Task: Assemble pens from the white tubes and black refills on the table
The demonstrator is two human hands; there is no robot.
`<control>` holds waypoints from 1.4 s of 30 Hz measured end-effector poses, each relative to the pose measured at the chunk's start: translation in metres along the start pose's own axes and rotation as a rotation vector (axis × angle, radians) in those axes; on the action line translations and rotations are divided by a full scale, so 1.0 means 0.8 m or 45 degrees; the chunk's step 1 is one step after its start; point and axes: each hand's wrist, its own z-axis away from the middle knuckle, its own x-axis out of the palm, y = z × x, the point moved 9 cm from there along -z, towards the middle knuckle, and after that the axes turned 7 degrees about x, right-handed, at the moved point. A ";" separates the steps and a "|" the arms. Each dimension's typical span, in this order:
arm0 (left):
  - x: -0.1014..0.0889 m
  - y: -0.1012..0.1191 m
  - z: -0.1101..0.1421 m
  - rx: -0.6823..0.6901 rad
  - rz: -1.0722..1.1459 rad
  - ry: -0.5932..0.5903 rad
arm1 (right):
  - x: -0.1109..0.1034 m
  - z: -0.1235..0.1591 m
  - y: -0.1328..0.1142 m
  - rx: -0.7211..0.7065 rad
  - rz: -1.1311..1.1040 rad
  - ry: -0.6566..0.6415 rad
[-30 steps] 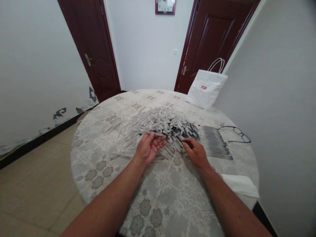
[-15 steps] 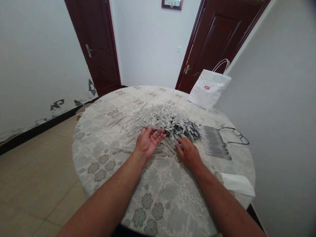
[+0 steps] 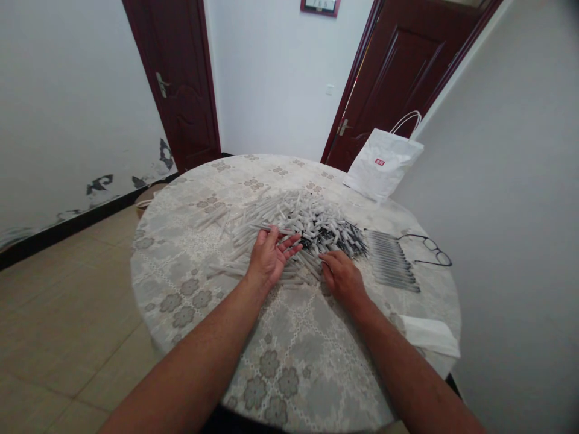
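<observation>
A heap of loose pen parts (image 3: 289,211) lies mid-table: pale barrels to the left, short white caps in the centre, thin dark pieces to the right. Palm up at its near edge, my left hand (image 3: 269,259) has its thumb closed on a slim pale pen barrel (image 3: 278,230), the other fingers loosely spread. My right hand (image 3: 344,277) is closed beside the heap, thumb and fingertips together; what they pinch is too small to make out. Right of the heap, several pens (image 3: 391,262) lie in a neat row.
Black-framed glasses (image 3: 436,250) rest past the row of pens. A white paper bag (image 3: 380,163) stands at the back right. Folded white paper or cloth (image 3: 429,336) lies near the right edge. A patterned cloth (image 3: 280,361) covers the round table, with walls and doors beyond.
The view has shifted slightly. My right hand has moved a little left, closer to my left hand. The left hand keeps nearly the same pose on the barrel.
</observation>
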 end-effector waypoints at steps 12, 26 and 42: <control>-0.003 0.007 0.000 0.040 0.000 0.023 | 0.056 -0.030 -0.057 -0.018 0.358 -0.458; -0.005 0.003 -0.001 0.033 -0.007 0.014 | 0.062 -0.036 -0.061 -0.104 0.541 -0.503; -0.005 -0.001 0.000 0.024 -0.048 0.021 | 0.051 -0.020 -0.051 -0.097 0.424 -0.421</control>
